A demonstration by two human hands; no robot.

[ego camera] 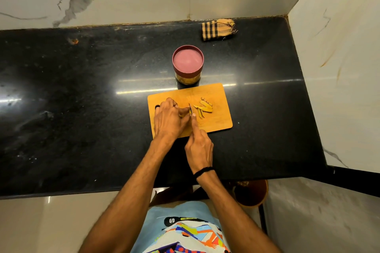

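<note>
A wooden cutting board (pixel 218 117) lies on the black counter. My left hand (pixel 167 119) rests on the board, its fingers curled over a small yellow piece (pixel 182 115) that is mostly hidden. My right hand (pixel 198 146) grips a knife (pixel 190 108) with the forefinger stretched along its back; the handle is hidden in the hand. The blade stands just right of my left fingertips. Several cut yellow slices (pixel 204 107) lie to the right of the blade.
A jar with a maroon lid (pixel 187 61) stands just behind the board. A folded checked cloth (pixel 219 29) lies at the back by the marble wall. The counter (pixel 82 109) ends at a wall on the right. A brown bin (pixel 250 193) sits below the counter edge.
</note>
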